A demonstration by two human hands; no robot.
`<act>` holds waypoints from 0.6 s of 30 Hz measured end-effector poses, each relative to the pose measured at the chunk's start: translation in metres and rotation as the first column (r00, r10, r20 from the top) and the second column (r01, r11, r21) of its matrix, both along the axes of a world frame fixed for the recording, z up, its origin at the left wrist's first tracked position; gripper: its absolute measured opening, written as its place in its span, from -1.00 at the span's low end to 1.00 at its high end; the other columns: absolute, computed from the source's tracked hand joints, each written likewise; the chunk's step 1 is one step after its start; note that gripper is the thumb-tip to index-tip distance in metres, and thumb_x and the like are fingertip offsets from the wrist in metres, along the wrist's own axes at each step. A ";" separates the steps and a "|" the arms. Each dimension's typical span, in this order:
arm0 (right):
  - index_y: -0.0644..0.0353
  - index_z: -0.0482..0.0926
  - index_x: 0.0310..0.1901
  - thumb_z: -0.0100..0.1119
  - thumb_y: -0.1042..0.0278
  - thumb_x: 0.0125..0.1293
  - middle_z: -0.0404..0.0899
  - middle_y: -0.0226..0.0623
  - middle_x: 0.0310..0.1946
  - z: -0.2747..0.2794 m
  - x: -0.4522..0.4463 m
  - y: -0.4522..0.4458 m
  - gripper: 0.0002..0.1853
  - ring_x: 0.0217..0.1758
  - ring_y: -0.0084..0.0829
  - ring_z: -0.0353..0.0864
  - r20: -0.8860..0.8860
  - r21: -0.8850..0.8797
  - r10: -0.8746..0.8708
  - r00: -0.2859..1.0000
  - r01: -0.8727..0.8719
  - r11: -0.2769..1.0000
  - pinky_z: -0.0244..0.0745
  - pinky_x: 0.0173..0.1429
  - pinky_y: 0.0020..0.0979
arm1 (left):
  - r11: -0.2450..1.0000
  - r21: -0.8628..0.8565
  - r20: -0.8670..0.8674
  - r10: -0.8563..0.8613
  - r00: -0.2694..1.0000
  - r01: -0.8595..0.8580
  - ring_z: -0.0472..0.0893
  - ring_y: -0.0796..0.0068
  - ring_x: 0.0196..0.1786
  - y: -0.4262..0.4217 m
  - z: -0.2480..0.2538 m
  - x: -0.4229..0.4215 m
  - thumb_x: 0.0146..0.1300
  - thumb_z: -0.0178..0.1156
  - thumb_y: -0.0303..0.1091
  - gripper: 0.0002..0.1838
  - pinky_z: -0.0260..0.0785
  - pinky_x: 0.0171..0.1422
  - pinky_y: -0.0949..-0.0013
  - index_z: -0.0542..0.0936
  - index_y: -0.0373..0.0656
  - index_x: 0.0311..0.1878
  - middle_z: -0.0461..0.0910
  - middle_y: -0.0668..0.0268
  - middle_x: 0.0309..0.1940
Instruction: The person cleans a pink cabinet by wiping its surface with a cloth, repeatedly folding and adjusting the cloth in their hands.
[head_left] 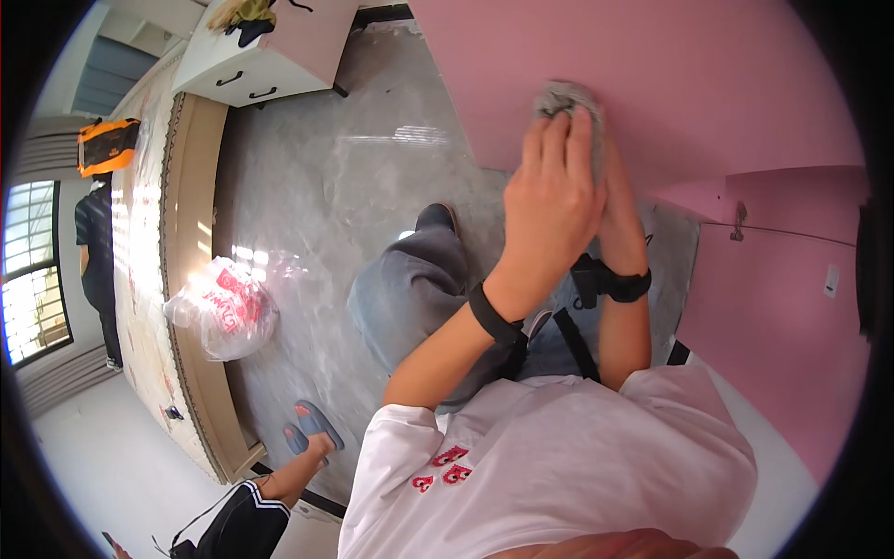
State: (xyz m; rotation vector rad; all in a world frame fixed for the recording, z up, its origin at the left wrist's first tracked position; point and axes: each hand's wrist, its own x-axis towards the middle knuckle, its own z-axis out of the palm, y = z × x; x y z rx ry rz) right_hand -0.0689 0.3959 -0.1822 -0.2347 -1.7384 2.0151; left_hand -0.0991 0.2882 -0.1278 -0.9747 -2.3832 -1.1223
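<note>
A crumpled grey cloth (pixel 566 93) is bunched in front of the pink panel (pixel 652 84). Over it lies my left hand (pixel 556 191), with its fingers bent and pressed onto the fabric. Close against that hand, on its right side, is my right hand (pixel 619 200), also closed about the cloth; most of its fingers are hidden. Part of the cloth shows between the two hands. Each wrist wears a black band. Whether the cloth touches the panel cannot be made out.
A pink open compartment (pixel 773 279) with a rail is at right. On the grey floor (pixel 307 200) a plastic bag (pixel 228 312) stands beside the bed (pixel 154 307). A white drawer cabinet (pixel 270 61) is at upper left. One person (pixel 242 522) sits lower left; another (pixel 96 270) stands near the window.
</note>
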 end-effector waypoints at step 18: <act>0.22 0.55 0.31 0.03 -0.14 0.67 0.63 -0.38 0.17 0.044 -0.012 -0.021 -0.45 0.16 -0.59 0.61 0.151 -0.389 -0.074 0.986 0.128 0.912 0.52 0.23 -0.46 | 0.970 0.204 -0.013 -0.136 0.991 0.136 0.59 -0.05 0.28 -0.010 0.004 -0.022 -0.01 0.38 -0.48 -0.27 0.56 0.24 0.07 0.50 -0.21 0.35 0.61 0.06 0.22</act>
